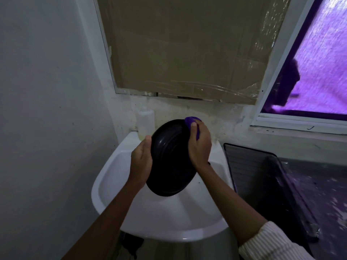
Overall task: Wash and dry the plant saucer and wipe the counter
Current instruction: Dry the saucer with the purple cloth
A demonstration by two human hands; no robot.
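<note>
Head view: the black oval plastic plant saucer [169,158] is held in the air above the white ceramic sink basin [112,177], tilted on edge, with its ribbed face turned toward the camera. Its long axis runs from the far rim, near the wall, down to the near rim over the bowl. The left hand [140,162] supports the left rim, thumb laid along the edge; its fingers pass behind the saucer and are hidden, so the exact grip cannot be confirmed. The right hand [200,147] is curled round a small purple cleaning cloth [190,121] and presses it on the far-right rim. The unwiped face therefore lies left of and below the right-hand fingers, toward the left hand, and the right hand is the nearer of the 2 for the wiping stroke. The saucer surface looks dark and glossy; dirt or moisture cannot be distinguished. The dark wet-looking counter [319,184] lies to the right of the basin.
</note>
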